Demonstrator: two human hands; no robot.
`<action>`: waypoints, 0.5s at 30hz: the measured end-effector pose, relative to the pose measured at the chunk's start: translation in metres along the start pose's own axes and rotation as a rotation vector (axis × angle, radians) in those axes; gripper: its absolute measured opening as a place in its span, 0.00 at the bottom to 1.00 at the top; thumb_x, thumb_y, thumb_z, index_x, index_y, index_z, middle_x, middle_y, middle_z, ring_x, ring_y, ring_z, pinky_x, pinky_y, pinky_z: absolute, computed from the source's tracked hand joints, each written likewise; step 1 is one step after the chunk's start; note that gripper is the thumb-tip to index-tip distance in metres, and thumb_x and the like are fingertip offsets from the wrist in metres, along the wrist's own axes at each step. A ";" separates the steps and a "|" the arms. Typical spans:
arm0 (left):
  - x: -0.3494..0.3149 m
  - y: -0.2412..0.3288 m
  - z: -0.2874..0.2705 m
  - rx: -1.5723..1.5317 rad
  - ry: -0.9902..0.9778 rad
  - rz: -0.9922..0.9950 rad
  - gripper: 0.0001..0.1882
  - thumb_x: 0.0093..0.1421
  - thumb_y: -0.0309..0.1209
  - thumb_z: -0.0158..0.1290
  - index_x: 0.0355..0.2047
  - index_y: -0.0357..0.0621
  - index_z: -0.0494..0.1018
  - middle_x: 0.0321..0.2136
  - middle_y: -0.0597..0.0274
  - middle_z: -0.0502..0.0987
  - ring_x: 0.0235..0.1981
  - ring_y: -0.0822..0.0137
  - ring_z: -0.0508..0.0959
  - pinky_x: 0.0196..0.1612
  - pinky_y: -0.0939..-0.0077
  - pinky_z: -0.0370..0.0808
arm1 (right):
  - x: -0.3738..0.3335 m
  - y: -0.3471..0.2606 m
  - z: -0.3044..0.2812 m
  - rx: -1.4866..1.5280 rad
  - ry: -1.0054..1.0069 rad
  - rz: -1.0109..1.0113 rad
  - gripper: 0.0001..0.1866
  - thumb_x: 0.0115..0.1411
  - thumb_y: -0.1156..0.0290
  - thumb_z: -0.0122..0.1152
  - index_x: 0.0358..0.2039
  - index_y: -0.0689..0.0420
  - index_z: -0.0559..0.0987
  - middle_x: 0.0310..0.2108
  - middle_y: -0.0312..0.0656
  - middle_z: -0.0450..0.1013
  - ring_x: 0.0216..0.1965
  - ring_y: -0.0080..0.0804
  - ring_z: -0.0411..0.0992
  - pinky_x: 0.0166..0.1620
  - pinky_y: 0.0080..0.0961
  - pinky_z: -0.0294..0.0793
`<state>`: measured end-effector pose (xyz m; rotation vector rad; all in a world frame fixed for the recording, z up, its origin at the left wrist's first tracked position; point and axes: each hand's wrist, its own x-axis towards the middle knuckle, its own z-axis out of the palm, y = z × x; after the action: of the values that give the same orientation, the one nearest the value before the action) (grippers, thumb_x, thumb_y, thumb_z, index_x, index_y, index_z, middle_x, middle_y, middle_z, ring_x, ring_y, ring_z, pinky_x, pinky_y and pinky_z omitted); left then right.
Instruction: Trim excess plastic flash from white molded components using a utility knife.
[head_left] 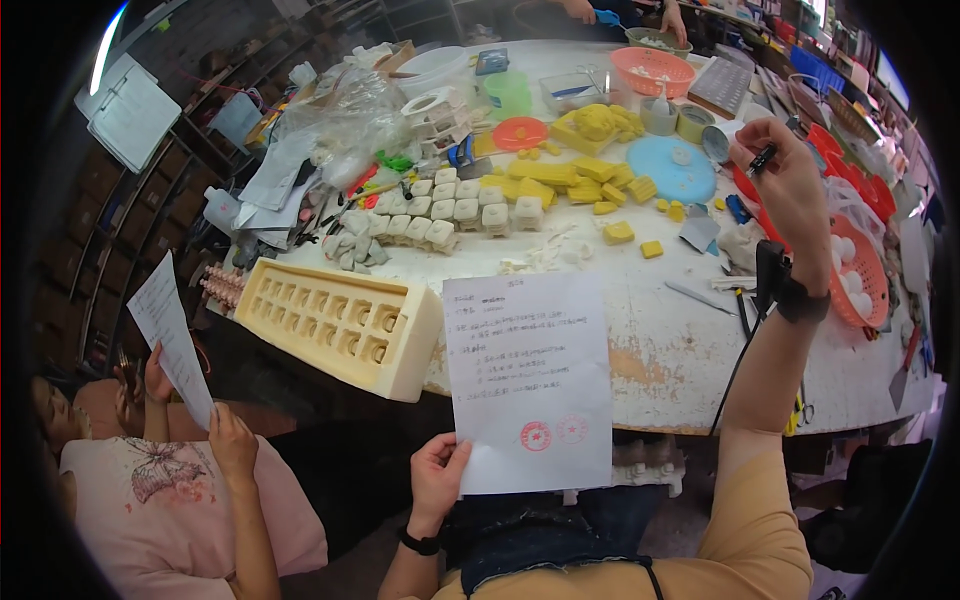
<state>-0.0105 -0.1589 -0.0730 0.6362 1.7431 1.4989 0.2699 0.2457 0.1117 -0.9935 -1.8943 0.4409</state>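
Observation:
My left hand [437, 478] pinches the lower left edge of a white sheet of paper [530, 350]. Dark lines of writing and two round red stamps mark the sheet, which is held up in front of the table's near edge. My right hand [788, 170] is raised at the right, above the table. Its fingers close on a small black object [763, 158], whose kind I cannot make out. A long cream mould [330, 325] with rows of square hollows lies just left of the paper, at the table's edge.
Small white cast blocks [455, 205] and yellow clay pieces [560, 180] cover the middle of the table [690, 350]. An orange basket [858, 270] with white balls stands at the right. A seated person [200, 490] on my left holds another sheet [172, 335]. Another person's hands [672, 22] work at the far side.

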 end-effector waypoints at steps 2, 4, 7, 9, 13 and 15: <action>0.001 -0.001 0.000 0.012 -0.012 0.000 0.09 0.65 0.25 0.55 0.41 0.29 0.77 0.32 0.61 0.82 0.31 0.79 0.79 0.36 0.85 0.75 | 0.000 0.000 -0.001 0.005 -0.002 0.008 0.14 0.60 0.67 0.68 0.41 0.61 0.77 0.30 0.34 0.72 0.30 0.20 0.66 0.34 0.21 0.67; 0.000 0.000 0.000 0.010 -0.010 -0.003 0.09 0.65 0.25 0.56 0.41 0.29 0.77 0.32 0.61 0.82 0.31 0.79 0.79 0.36 0.85 0.75 | 0.000 0.000 0.000 0.011 -0.005 0.016 0.14 0.60 0.67 0.68 0.41 0.61 0.77 0.30 0.33 0.72 0.29 0.19 0.65 0.34 0.21 0.67; 0.000 0.000 0.000 0.004 -0.011 -0.007 0.09 0.65 0.25 0.56 0.41 0.29 0.77 0.32 0.62 0.82 0.31 0.79 0.79 0.36 0.85 0.75 | 0.000 0.000 0.000 0.008 -0.009 0.014 0.14 0.60 0.67 0.68 0.41 0.61 0.77 0.30 0.34 0.73 0.30 0.20 0.66 0.35 0.20 0.68; 0.000 0.000 0.000 0.002 -0.011 -0.008 0.09 0.65 0.25 0.56 0.41 0.29 0.77 0.32 0.62 0.82 0.31 0.79 0.79 0.36 0.85 0.75 | 0.000 -0.001 0.000 0.012 -0.001 0.000 0.14 0.60 0.67 0.68 0.41 0.62 0.77 0.31 0.34 0.73 0.31 0.21 0.68 0.36 0.20 0.69; 0.000 0.000 0.000 0.005 0.000 -0.005 0.09 0.65 0.25 0.56 0.41 0.30 0.77 0.31 0.62 0.82 0.30 0.80 0.78 0.35 0.86 0.75 | 0.000 -0.001 -0.001 -0.008 -0.010 0.014 0.14 0.60 0.67 0.68 0.41 0.62 0.77 0.31 0.35 0.74 0.32 0.21 0.69 0.37 0.21 0.70; 0.000 0.000 0.001 0.012 -0.001 -0.008 0.08 0.65 0.25 0.56 0.41 0.30 0.77 0.31 0.63 0.82 0.30 0.80 0.78 0.35 0.86 0.75 | 0.000 -0.001 0.000 -0.001 -0.009 0.016 0.15 0.60 0.67 0.68 0.41 0.62 0.77 0.30 0.36 0.74 0.32 0.22 0.70 0.37 0.21 0.70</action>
<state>-0.0103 -0.1583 -0.0730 0.6360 1.7531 1.4833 0.2697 0.2453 0.1129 -1.0095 -1.8957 0.4545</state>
